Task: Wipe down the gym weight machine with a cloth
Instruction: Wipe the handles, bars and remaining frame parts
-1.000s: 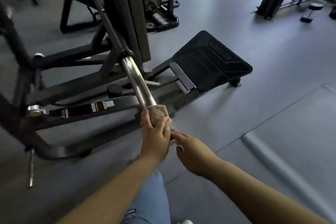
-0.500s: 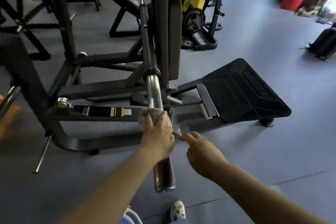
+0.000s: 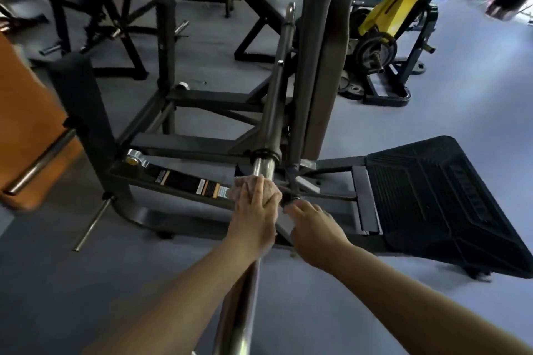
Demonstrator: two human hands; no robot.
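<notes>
Since previous frame, our left hand point(image 3: 253, 216) slid cloth point(image 3: 255, 186) up chrome bar point(image 3: 261, 168), nearer black collar point(image 3: 264, 153); fingers clenched round cloth on bar, forearm extended. Right hand point(image 3: 314, 229) beside bar, fingers curled; grip indeterminate.

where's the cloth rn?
Head view, centre frame: the cloth is wrapped around the chrome bar under the left hand, just below the bar's black collar; the right hand sits beside it.
</notes>
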